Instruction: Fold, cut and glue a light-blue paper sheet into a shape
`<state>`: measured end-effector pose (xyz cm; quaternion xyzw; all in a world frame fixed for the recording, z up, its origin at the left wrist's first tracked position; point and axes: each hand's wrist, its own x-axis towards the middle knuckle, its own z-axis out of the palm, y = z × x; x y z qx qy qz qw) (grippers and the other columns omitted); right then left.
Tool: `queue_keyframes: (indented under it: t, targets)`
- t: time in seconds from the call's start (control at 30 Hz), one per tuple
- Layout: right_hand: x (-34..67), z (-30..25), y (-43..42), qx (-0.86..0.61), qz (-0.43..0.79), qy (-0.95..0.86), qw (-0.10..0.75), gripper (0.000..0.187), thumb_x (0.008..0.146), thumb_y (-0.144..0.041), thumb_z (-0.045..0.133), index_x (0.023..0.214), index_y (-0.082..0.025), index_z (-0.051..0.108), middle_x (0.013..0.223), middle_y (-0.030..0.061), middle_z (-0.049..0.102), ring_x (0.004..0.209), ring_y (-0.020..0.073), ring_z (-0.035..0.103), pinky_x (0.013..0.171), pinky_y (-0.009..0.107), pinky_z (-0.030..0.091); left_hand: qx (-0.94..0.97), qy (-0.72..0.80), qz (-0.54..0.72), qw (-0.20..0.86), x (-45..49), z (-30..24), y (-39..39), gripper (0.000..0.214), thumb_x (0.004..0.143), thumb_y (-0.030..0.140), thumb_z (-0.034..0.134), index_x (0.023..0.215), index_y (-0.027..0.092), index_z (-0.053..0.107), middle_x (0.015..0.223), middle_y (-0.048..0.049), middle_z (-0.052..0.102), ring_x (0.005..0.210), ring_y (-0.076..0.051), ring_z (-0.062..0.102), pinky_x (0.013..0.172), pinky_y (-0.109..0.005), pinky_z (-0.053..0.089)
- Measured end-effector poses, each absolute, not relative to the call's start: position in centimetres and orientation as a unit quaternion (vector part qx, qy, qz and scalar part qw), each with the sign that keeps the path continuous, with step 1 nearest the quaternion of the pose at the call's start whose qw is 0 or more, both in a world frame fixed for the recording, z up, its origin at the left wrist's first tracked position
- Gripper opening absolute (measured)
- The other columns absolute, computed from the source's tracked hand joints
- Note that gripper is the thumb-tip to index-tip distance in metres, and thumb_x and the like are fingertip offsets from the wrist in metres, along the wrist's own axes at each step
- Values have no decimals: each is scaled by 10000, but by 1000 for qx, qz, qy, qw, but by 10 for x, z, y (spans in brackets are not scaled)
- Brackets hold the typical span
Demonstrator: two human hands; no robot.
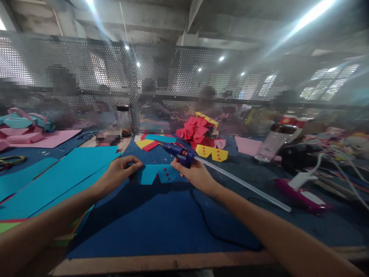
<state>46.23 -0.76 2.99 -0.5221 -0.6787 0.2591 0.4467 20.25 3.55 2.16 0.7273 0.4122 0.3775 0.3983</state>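
Observation:
A blue hot glue gun (180,153) is in my right hand (200,177), its nozzle pointing left and away from me. A long translucent glue stick (245,182) juts out of its back toward the lower right. Below the gun is a small light-blue paper piece (147,175) with a notch in its lower edge and red dots on its right part. My left hand (125,169) is closed, thumb and fingers pinching the left end of that paper. Fingers of my right hand are at its right end; whether they grip it too, I cannot tell.
Blue sheets (66,177) lie at left, scissors (13,159) beyond. A pile of red dotted pieces (198,130) and a yellow piece (211,152) sit ahead. Jars (123,119) stand farther back. At right are a magenta power strip (302,196) and a dark cord (207,223). Mesh screen (170,77) behind.

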Motion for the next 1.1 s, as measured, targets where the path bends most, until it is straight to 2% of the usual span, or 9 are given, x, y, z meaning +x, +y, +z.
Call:
queue_keyframes:
  t: [0.17,0.43,0.63,0.83,0.97,1.1]
  targets:
    - [470,30,-2,-521,244,-680,455,283,846,-471,622,873,-190,630,756,8,645,586,136,574,616,303,494,733,391,342,439,193,15,45,361,843,515,631,963,176,659,685,-1,641,639,-161,598,628,-280,461]
    - [470,30,1,-532,241,-675,450,271,835,-455,634,881,-188,637,765,10,658,573,135,572,611,310,494,715,389,307,493,192,10,44,341,813,510,658,910,186,619,623,7,645,581,-152,589,593,-271,443]
    - [468,27,1,-529,239,-682,444,266,857,-449,618,911,-190,644,773,15,659,577,138,578,605,308,493,716,392,311,486,191,12,41,291,809,480,651,857,194,621,600,20,622,565,-141,580,589,-263,439]
    - [467,30,-6,-533,147,-675,488,302,886,-498,597,927,-202,648,791,27,660,730,185,621,720,332,504,712,401,335,469,187,14,42,304,800,487,654,834,186,633,619,10,621,579,-150,588,596,-274,452]
    - [460,32,-18,-499,147,-702,487,279,885,-485,614,883,-207,624,786,18,635,718,171,590,672,300,490,709,401,346,465,183,13,45,319,798,495,663,846,181,634,623,12,622,583,-149,587,606,-275,450]
    - [451,31,-28,-460,166,-762,423,278,896,-457,610,793,-202,571,760,1,584,665,140,531,612,266,442,711,394,355,462,181,12,48,321,811,491,658,876,177,641,634,10,615,592,-148,582,595,-270,432]
